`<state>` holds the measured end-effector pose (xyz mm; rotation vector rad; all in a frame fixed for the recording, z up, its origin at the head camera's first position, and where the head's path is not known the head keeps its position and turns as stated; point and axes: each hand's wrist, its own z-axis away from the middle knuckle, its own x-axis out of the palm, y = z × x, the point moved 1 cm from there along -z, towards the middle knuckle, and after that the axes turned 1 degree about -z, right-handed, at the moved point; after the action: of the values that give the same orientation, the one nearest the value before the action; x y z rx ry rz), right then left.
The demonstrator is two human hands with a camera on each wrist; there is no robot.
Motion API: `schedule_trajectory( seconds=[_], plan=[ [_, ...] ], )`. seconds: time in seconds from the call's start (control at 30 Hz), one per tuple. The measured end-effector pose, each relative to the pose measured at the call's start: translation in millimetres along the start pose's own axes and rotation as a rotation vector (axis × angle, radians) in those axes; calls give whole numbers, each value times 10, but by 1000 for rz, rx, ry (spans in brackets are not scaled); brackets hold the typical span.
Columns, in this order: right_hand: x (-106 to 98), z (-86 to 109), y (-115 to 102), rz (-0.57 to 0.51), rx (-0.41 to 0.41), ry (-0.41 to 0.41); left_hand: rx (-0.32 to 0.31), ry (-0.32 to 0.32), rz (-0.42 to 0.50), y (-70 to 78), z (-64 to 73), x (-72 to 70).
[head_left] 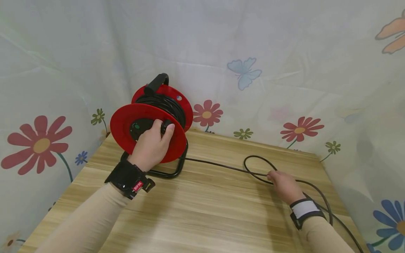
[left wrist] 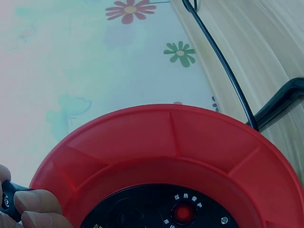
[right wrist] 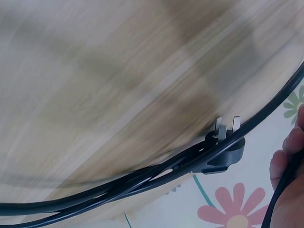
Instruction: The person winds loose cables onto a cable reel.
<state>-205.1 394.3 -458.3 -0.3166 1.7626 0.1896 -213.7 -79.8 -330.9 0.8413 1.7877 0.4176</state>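
A red cable reel [head_left: 121, 121] stands on the wooden table at the left, black cable [head_left: 164, 102] wound between its two discs. My left hand [head_left: 152, 144] grips the black crank knob [head_left: 166, 125] on the front disc; in the left wrist view, fingers [left wrist: 40, 202] curl around that knob at the lower left. A black cord [head_left: 215, 163] runs nearly straight from the reel's underside to my right hand [head_left: 286, 186]. There the right hand holds the cord, just above the table. A three-pin plug [right wrist: 228, 156] shows beside the cord in the right wrist view.
Loose cord [head_left: 257, 157] loops beyond the right hand and trails off the near right edge. The reel's black tube stand [head_left: 167, 175] rests on the table [head_left: 202, 211]. A flowered curtain [head_left: 205, 42] hangs close around the back and sides.
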Motion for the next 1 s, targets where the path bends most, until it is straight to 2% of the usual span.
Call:
schedule_trajectory(
  seconds=[0.53, 0.7, 1.0],
  plan=[
    [66, -69, -197, -10, -48, 36, -13, -49, -62, 0, 72, 215],
    [89, -85, -218, -12, -50, 30, -15, -60, -57, -8, 89, 264],
    [140, -139, -268, -18, -103, 50, -13, -69, -69, -17, 130, 360]
  ],
)
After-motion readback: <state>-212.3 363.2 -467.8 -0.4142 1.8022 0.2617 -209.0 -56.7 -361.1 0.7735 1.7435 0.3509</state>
